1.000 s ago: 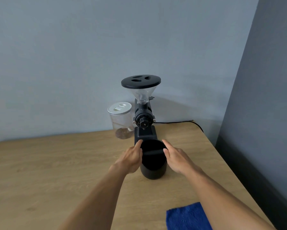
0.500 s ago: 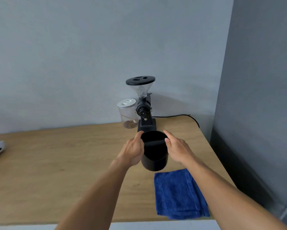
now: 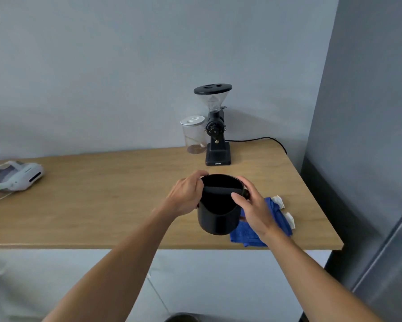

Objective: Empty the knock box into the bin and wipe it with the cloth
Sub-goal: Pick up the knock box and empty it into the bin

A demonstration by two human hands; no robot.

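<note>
The black knock box [image 3: 218, 219], a round tub with a bar across its mouth, is held above the front part of the wooden counter [image 3: 102, 201]. My left hand [image 3: 187, 194] grips its left rim and my right hand [image 3: 253, 205] grips its right side. A folded blue cloth [image 3: 241, 233] with white tags lies on the counter under my right hand, partly hidden by it. A dark round rim, perhaps the bin [image 3: 183, 318], shows at the bottom edge; only a sliver is visible.
A black coffee grinder [image 3: 217, 135] with a clear hopper stands at the back of the counter, a lidded clear jar [image 3: 194, 134] beside it and a black cord [image 3: 260, 138] running right. A white appliance [image 3: 16, 176] lies at the left. A grey cabinet wall [image 3: 369, 159] closes the right side.
The knock box has come away from the grinder toward me in both hands. The view has pulled back, now showing the counter's front edge and the whole cloth.
</note>
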